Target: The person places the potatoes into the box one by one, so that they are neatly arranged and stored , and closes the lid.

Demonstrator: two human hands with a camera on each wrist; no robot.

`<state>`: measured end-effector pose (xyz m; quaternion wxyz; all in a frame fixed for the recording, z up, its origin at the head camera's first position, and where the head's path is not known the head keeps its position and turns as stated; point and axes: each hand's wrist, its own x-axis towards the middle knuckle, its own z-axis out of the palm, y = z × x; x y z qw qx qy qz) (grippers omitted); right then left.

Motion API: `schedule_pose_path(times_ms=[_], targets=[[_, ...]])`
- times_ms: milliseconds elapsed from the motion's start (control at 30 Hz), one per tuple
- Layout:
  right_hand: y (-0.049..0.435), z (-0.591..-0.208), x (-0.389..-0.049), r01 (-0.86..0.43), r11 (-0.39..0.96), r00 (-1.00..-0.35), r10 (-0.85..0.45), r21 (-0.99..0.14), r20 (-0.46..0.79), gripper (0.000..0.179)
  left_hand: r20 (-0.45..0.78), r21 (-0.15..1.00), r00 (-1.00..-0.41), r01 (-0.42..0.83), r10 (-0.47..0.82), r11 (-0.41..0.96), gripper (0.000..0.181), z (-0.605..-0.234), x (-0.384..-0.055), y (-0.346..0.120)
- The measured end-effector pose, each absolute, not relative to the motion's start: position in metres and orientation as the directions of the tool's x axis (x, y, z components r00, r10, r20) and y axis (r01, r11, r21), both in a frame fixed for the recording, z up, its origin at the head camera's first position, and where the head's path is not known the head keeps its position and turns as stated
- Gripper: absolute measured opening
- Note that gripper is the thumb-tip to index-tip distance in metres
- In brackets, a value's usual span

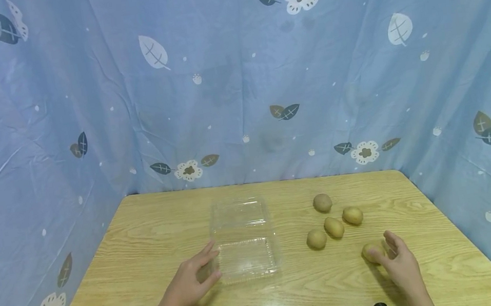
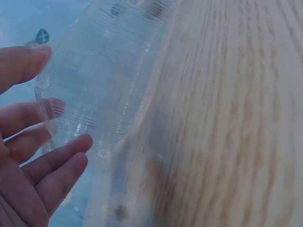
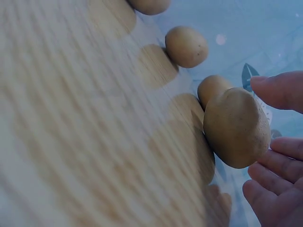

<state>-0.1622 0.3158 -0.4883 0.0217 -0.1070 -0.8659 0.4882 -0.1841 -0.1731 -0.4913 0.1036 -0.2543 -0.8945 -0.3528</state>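
Note:
On the left, a clear plastic clamshell container point(image 1: 247, 261) lies unfolded on the table, one half behind the other. My left hand point(image 1: 192, 278) is at its left side, thumb and fingers spread apart. In the left wrist view, fingertips point(image 2: 57, 108) show through the container's see-through edge. Over on the right, my right hand point(image 1: 401, 263) reaches round the nearest potato point(image 1: 370, 252), with thumb and fingers apart. The right wrist view has this potato point(image 3: 236, 127) resting on the wood between the thumb point(image 3: 279, 91) and the loosely extended fingers.
Several more potatoes sit in a loose group behind the right hand, among them a browner one point(image 1: 322, 203) at the back and a round one point(image 1: 316, 239) nearer the container. A patterned blue curtain point(image 1: 236, 82) encloses the wooden table point(image 1: 146, 248) at back and sides.

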Motion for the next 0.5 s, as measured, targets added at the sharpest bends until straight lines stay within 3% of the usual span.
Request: schedule_pose_path(times_ms=[500], targets=[[0.3128, -0.4933, -0.1666, 0.150, 0.447, -0.982, 0.173, -0.882, -0.080, 0.094, 0.350, 0.591, -0.855, 0.518, 0.383, 0.618, 0.046, -0.4924, -0.1863, -0.1729]])
